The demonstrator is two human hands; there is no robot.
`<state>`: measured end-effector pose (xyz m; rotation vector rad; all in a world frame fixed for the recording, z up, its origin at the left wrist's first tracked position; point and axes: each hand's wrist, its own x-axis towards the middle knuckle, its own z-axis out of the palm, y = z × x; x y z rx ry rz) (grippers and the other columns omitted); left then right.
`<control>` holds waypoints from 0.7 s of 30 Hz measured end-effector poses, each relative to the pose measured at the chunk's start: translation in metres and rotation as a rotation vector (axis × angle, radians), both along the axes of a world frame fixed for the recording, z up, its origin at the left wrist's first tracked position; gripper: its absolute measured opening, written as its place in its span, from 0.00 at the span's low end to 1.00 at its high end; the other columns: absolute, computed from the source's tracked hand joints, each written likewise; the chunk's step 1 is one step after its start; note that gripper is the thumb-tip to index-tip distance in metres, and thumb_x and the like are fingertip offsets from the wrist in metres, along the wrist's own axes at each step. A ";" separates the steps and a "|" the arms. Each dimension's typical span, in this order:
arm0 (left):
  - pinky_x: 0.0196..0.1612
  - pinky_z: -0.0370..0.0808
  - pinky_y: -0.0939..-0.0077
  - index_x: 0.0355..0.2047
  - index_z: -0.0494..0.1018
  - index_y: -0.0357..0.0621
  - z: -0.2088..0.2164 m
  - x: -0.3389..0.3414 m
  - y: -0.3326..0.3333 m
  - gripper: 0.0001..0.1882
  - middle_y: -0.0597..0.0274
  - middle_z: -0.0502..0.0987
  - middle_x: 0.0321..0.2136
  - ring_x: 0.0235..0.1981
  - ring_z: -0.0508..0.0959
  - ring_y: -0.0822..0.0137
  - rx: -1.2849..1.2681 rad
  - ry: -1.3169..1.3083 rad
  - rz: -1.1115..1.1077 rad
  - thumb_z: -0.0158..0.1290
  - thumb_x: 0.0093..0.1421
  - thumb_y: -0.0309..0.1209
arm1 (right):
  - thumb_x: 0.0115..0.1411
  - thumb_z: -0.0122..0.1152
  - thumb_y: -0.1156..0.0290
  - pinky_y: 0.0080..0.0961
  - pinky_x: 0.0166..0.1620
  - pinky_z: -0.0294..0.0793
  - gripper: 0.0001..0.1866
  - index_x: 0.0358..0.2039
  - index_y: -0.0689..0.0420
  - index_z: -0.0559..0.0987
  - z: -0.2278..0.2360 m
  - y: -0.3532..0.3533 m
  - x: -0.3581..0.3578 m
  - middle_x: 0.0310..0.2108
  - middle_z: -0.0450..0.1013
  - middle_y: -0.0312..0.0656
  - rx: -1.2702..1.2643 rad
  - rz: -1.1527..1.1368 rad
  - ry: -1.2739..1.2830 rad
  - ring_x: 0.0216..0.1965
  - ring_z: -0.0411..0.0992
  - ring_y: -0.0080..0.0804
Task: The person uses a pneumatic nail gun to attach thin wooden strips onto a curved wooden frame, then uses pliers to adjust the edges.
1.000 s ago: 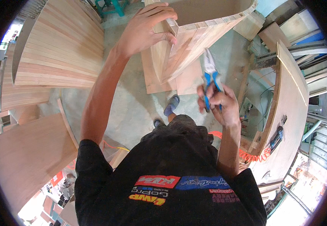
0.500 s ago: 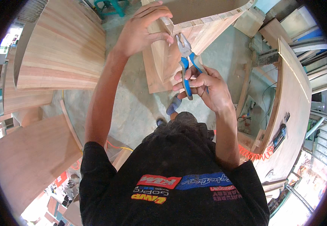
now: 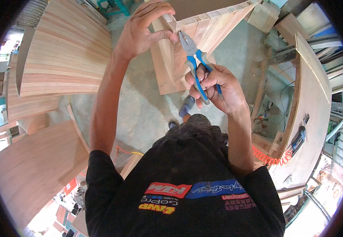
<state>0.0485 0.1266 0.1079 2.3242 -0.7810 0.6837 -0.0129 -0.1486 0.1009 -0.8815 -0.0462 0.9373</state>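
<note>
My right hand [image 3: 221, 85] is closed round the blue-and-grey handles of a pair of combination pliers [image 3: 189, 46]. The jaws are nearly together and their tips meet the wood just below the top corner of a tapered wooden box [image 3: 199, 33] made of joined strips. Whether something small sits between the jaw tips, I cannot make out. At that same corner, my left hand [image 3: 144, 33] grips the box, fingers over the rim and thumb near the outer face, close to the pliers' tips.
A large striped wooden piece [image 3: 66, 51] stands at the left, with a plain wooden panel [image 3: 37, 158] below it. To the right, a workbench top [image 3: 302, 118] carries a dark tool [image 3: 298, 138] and a coiled orange air hose [image 3: 272, 158]. Boards [image 3: 315, 23] are stacked beyond.
The plier jaws have gone from spread to almost closed, and their tips have moved slightly up and left against the box corner. My left hand stays at the corner.
</note>
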 end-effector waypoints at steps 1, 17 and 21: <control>0.64 0.67 0.55 0.46 0.77 0.42 0.001 0.000 0.000 0.33 0.55 0.78 0.49 0.60 0.72 0.49 0.011 -0.005 -0.001 0.74 0.40 0.39 | 0.52 0.54 0.76 0.32 0.25 0.76 0.05 0.31 0.60 0.72 -0.001 0.000 -0.001 0.36 0.74 0.48 0.008 -0.015 0.017 0.28 0.75 0.36; 0.60 0.64 0.56 0.45 0.78 0.48 0.034 -0.007 -0.002 0.26 0.63 0.79 0.50 0.59 0.72 0.58 0.379 0.091 0.167 0.67 0.46 0.42 | 0.51 0.51 0.79 0.29 0.23 0.69 0.04 0.30 0.59 0.70 -0.111 -0.094 -0.096 0.34 0.70 0.43 -0.321 -0.193 0.201 0.26 0.69 0.30; 0.61 0.62 0.58 0.48 0.78 0.50 0.025 -0.001 0.003 0.31 0.63 0.79 0.50 0.56 0.74 0.58 0.373 0.055 0.169 0.67 0.45 0.49 | 0.52 0.52 0.79 0.28 0.24 0.70 0.04 0.29 0.58 0.70 -0.113 -0.101 -0.119 0.34 0.71 0.43 -0.374 -0.187 0.126 0.26 0.69 0.30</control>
